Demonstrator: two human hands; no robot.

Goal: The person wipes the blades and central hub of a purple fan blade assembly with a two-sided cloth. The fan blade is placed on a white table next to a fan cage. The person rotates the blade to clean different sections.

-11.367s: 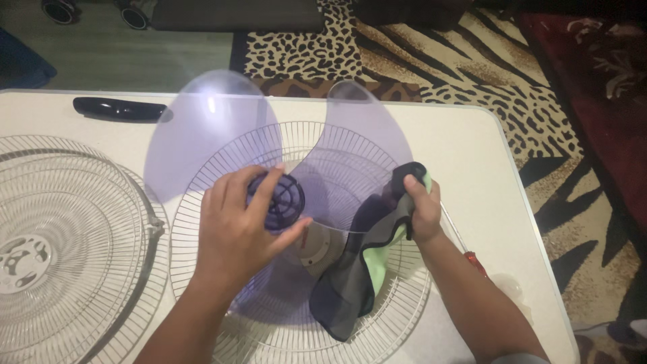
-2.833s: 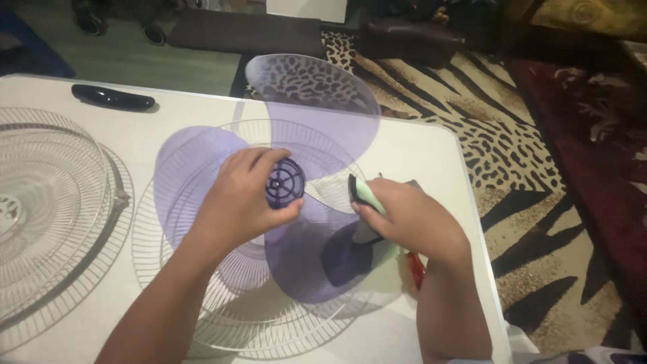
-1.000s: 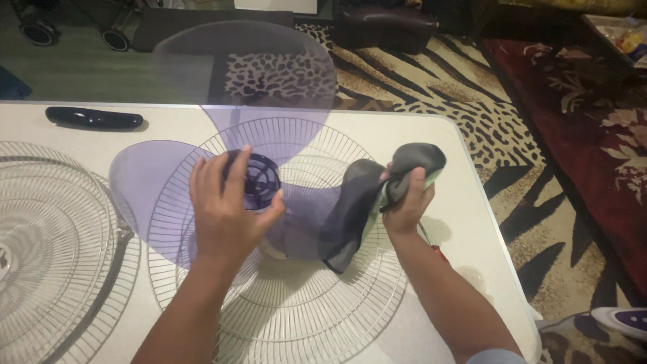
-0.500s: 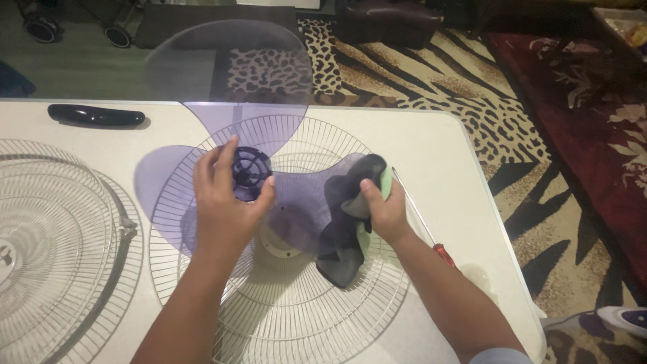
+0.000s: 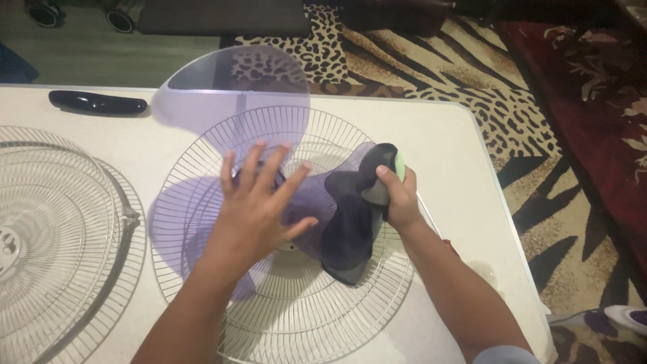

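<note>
Largely, the fan blade (image 5: 229, 101) hub is hidden beneath the spread, flat left hand (image 5: 259, 209). A dark cloth (image 5: 350, 216) is gripped by the closed right hand (image 5: 399, 195), covering one blade.

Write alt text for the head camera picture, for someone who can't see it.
A left hand lies spread on a purple fan blade while the right hand presses a dark cloth to it, over a white wire fan guard on a white table.

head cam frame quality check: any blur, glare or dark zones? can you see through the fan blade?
Head view: soft all over, left hand slightly motion-smeared. Dim at the top edge and over the red carpet; table evenly lit, no hard glare. The purple fan blade is translucent, so the wire grille and leopard rug show through. Right hand grips a dark cloth.
</note>
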